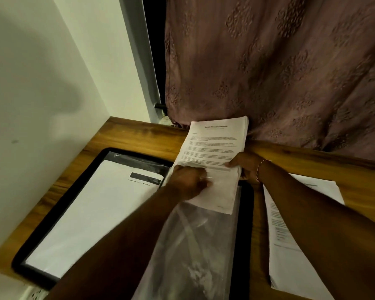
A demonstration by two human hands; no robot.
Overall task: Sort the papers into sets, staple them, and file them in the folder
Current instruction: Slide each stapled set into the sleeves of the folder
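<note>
A black folder (59, 198) lies open on the wooden table (139, 135), with a white cover sheet (100, 213) in its left half. A set of printed papers (217, 144) is held over the folder's right half, its lower end partly inside a clear plastic sleeve (193, 245). My left hand (188, 182) grips the sleeve's top edge and the papers' left side. My right hand (245, 165) pinches the papers' right edge, thumb on top. Another printed set (290, 241) lies flat on the table to the right, partly under my right forearm.
A mauve patterned curtain (279, 72) hangs behind the table's back edge. A pale wall (41, 83) stands on the left, touching the table's left side. A dark gap and a grey frame (139, 50) separate wall and curtain.
</note>
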